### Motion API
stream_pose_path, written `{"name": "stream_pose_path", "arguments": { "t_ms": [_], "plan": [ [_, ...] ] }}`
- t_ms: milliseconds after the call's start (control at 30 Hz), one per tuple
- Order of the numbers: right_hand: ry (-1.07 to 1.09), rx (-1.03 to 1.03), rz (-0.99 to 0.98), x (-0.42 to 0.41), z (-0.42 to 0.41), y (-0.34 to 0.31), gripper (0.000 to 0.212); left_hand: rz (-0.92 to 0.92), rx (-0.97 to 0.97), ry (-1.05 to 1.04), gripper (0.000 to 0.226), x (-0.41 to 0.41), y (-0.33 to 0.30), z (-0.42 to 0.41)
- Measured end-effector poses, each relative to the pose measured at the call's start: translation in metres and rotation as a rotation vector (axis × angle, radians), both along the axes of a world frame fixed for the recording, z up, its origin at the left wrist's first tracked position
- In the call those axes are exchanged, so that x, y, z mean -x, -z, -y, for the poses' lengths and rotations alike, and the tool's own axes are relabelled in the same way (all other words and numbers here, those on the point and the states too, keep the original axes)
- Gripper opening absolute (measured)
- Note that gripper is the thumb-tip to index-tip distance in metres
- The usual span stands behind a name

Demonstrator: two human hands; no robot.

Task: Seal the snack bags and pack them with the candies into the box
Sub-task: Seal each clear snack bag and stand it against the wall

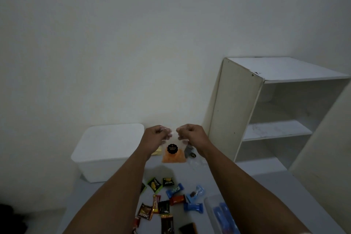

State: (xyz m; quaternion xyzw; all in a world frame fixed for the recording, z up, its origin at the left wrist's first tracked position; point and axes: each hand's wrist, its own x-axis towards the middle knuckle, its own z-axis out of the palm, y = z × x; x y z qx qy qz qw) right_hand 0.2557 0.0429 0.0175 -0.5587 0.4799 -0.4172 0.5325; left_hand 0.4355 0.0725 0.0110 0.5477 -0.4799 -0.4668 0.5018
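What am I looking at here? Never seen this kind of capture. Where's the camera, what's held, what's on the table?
No robot: one wide-angle camera on a person's head, looking forward and down. The left hand and right hand pinch the top edge of a clear snack bag with orange contents and a black round label, held up above the table. Below lie loose wrapped candies. A white lidded box sits to the left, a white shelf unit to the right.
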Motion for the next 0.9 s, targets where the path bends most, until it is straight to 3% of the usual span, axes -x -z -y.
{"name": "stream_pose_path", "arguments": {
  "t_ms": [133, 667, 900],
  "plan": [
    [-0.039, 0.023, -0.059, -0.007, -0.011, -0.008, 0.023, -0.023, -0.032, 0.074, 0.016, -0.010, -0.006, -0.007],
    [-0.048, 0.112, -0.202, -0.008, -0.032, -0.017, 0.019, 0.097, 0.006, 0.222, 0.026, -0.018, -0.019, -0.027],
    [0.003, 0.040, -0.139, 0.011, -0.038, -0.010, 0.024, 0.060, -0.032, 0.189, 0.029, -0.016, -0.010, -0.026]
  ]
}}
